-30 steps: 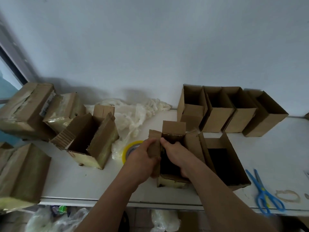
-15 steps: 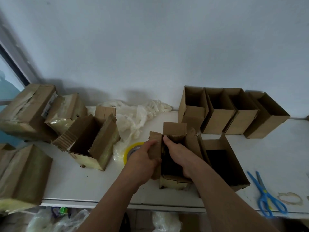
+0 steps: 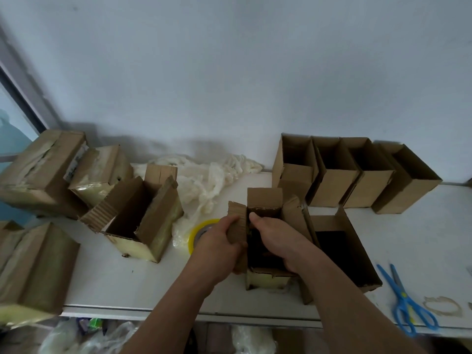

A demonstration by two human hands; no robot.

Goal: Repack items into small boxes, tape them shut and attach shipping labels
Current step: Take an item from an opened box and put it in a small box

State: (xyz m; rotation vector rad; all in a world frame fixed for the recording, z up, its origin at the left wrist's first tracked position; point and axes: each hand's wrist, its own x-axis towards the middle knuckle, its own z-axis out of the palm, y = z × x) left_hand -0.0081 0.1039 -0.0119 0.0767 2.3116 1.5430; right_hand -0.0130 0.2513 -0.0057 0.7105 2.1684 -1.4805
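An open box (image 3: 265,241) stands near the front edge of the white table (image 3: 143,282), flaps up. The left hand (image 3: 217,249) grips the box's left flap (image 3: 236,241), thumb on top and fingers curled round the outer side. The right hand (image 3: 278,241) reaches into the box mouth, thumb pointing left toward the flap, its fingers curled down inside against the right wall; what they touch inside is too dark to tell. The far flap (image 3: 265,198) stands upright.

Just right of this box, touching it, lies a second open box (image 3: 339,249) with a dark inside. Behind both, along the wall, four open boxes (image 3: 355,172) stand side by side in a row. A roll of yellow tape (image 3: 201,227) lies flat just left of the left hand, partly hidden by it. Crumpled white plastic wrap (image 3: 204,180) is heaped behind the tape. Left of that stands an open box with corrugated flaps (image 3: 135,215), and further left closed taped boxes (image 3: 43,172) sit at the far-left corner. Another taped box (image 3: 33,272) hangs over the near-left edge. Blue scissors (image 3: 406,300) lie near the right front edge, well apart from the hands, beside a brown ring stain (image 3: 443,306)
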